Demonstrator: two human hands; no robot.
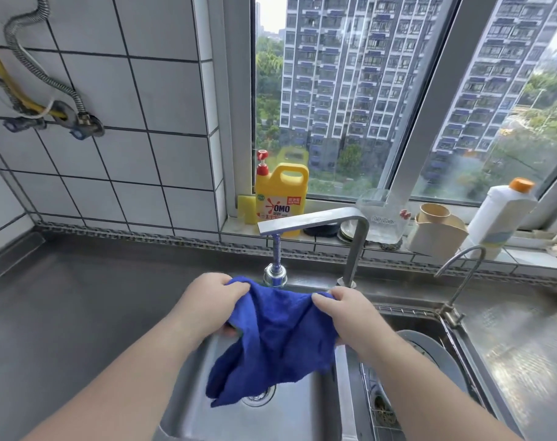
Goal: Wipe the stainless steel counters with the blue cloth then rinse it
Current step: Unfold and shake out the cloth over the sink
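White tiled wall [127, 122] with dark grout on the left, big grey-framed window [382, 90] showing daylight and tall apartment blocks [350, 74].

On the windowsill stand a yellow detergent bottle [281, 194], a yellow sponge [246, 209], a glass jar [379, 216], a beige jug [437, 229] and a white bottle [501, 213]. Hoses [38, 71] run along the tiled wall [162, 100].

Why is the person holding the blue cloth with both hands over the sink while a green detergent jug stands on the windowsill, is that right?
Not quite: the detergent jug on the windowsill is yellow with a red pump, not green, as the head view shows. The rest holds: the left hand and right hand both grip the blue cloth over the sink.
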